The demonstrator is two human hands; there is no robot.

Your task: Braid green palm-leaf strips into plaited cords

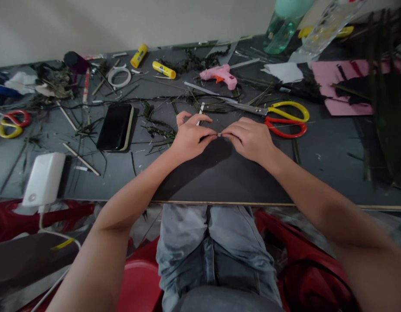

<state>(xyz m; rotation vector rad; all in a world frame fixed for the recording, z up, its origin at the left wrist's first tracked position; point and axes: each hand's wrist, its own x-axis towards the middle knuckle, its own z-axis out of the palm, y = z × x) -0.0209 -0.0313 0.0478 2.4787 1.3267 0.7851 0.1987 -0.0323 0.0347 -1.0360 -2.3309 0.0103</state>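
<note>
My left hand [191, 138] and my right hand [250, 139] meet above the table, each in a pinch. Between their fingertips is a tiny whitish piece [219, 134], too small to name, gripped from both sides. A narrow white strip [200, 112] shows just behind the fingers of my left hand; whether it touches them I cannot tell. Behind my right hand lie scissors [286, 113] with one yellow and one red handle. A thin pale strand [296, 124] runs across the handles from beside that hand. Dark green braided leaf strips [158, 128] lie left of my left hand.
A black phone [115, 127] and a white power bank [44, 180] with a cable lie to the left. Farther back are a pink glue gun [220, 76], yellow glue sticks [164, 69], a tape roll [119, 77] and a green bottle [281, 32]. Leaf scraps are scattered around.
</note>
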